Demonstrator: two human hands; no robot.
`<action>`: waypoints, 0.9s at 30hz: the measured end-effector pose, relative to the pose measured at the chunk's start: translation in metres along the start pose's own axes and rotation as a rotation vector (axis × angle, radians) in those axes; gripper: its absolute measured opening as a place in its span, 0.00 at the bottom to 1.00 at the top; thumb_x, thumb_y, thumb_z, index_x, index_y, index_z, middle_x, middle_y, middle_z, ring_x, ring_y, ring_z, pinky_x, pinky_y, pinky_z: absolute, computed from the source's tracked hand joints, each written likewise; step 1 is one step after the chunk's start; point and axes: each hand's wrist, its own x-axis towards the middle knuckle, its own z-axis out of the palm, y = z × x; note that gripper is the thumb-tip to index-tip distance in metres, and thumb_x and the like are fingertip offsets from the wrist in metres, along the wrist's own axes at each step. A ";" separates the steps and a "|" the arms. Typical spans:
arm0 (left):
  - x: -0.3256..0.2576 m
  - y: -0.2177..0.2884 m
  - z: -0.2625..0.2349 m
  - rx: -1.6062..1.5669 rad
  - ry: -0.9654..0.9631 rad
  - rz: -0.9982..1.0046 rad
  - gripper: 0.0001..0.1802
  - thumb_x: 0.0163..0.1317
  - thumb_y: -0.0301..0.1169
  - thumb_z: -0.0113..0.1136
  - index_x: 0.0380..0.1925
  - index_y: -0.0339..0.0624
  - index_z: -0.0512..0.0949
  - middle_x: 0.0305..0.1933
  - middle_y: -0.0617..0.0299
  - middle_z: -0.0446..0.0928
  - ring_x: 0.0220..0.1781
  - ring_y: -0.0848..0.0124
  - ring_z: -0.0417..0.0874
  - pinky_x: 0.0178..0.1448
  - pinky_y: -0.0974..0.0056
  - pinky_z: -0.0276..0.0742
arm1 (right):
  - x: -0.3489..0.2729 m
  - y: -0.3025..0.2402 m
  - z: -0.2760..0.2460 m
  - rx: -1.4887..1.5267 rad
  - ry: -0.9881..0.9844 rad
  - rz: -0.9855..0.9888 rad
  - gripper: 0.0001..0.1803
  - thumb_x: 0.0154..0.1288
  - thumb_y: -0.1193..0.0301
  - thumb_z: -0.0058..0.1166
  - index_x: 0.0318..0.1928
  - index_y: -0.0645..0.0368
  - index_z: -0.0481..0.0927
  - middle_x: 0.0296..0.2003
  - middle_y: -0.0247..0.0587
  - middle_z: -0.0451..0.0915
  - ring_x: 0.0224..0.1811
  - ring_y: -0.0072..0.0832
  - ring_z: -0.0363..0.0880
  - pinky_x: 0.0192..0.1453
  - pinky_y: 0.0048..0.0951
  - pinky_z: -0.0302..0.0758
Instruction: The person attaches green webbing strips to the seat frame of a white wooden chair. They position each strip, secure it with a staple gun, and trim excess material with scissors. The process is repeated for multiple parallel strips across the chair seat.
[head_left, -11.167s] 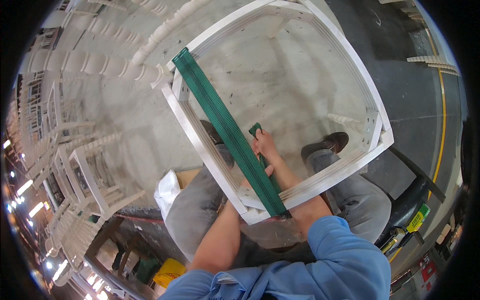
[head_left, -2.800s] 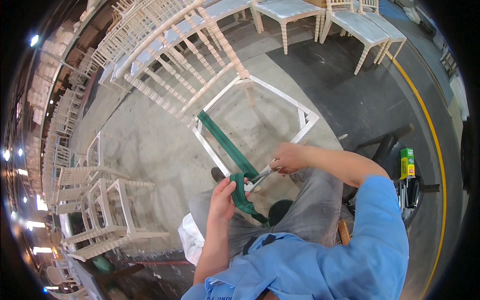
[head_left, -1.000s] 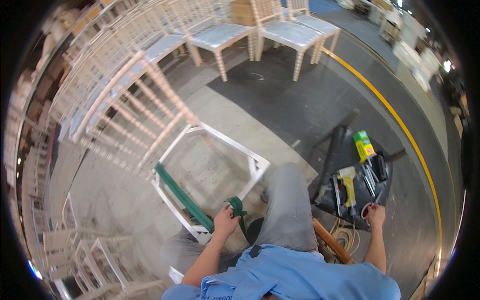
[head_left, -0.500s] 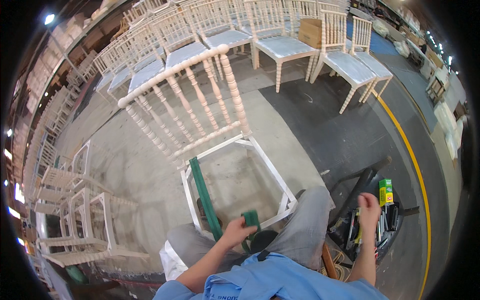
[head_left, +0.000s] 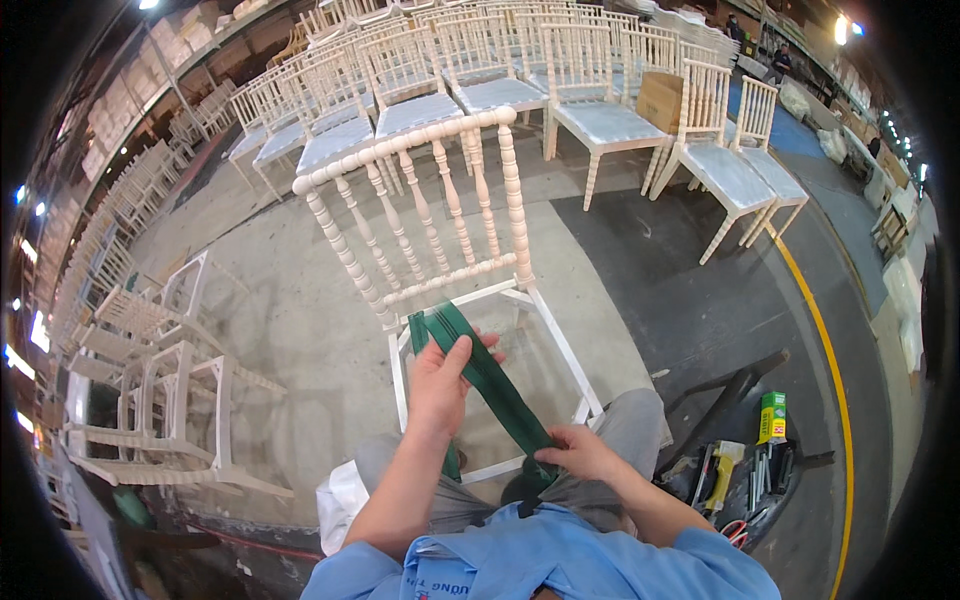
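Note:
A white wooden chair frame (head_left: 420, 200) with a spindle back and an open seat frame (head_left: 560, 345) stands upright in front of my knees. A green webbing strap (head_left: 490, 380) runs diagonally across the open seat. My left hand (head_left: 445, 375) grips the strap near the back rail, where it folds over. My right hand (head_left: 578, 455) pinches the strap's near end at the front rail, close to my lap.
Rows of finished white chairs (head_left: 500, 90) with padded seats stand behind. Bare white frames (head_left: 150, 400) lie stacked on the left. A tray of tools (head_left: 745, 470) with a green box (head_left: 771, 418) sits on the floor at right, near a yellow floor line (head_left: 835, 350).
The chair now stands upright with its back facing me. My right hand came back from the tool tray and took the strap's near end; my left hand slid along the strap toward the back rail.

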 end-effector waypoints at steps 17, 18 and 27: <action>-0.002 -0.039 0.025 0.393 -0.144 0.011 0.22 0.77 0.32 0.58 0.68 0.39 0.76 0.62 0.61 0.81 0.62 0.74 0.79 0.68 0.65 0.72 | 0.047 -0.065 0.003 0.165 0.227 -0.349 0.27 0.69 0.75 0.66 0.66 0.60 0.74 0.54 0.36 0.81 0.57 0.27 0.80 0.61 0.34 0.79; -0.001 -0.037 0.026 0.439 -0.203 -0.028 0.25 0.76 0.31 0.59 0.70 0.40 0.73 0.65 0.60 0.79 0.64 0.74 0.77 0.70 0.65 0.71 | 0.048 -0.069 0.004 0.283 0.236 -0.337 0.26 0.69 0.75 0.66 0.65 0.60 0.75 0.51 0.35 0.81 0.54 0.26 0.80 0.59 0.33 0.80; -0.022 -0.101 -0.069 1.098 -0.835 -0.474 0.62 0.57 0.35 0.77 0.83 0.44 0.44 0.83 0.47 0.55 0.85 0.59 0.52 0.86 0.57 0.46 | 0.025 -0.169 -0.060 0.664 0.398 -0.698 0.05 0.76 0.70 0.58 0.44 0.57 0.78 0.34 0.37 0.78 0.36 0.30 0.80 0.49 0.40 0.81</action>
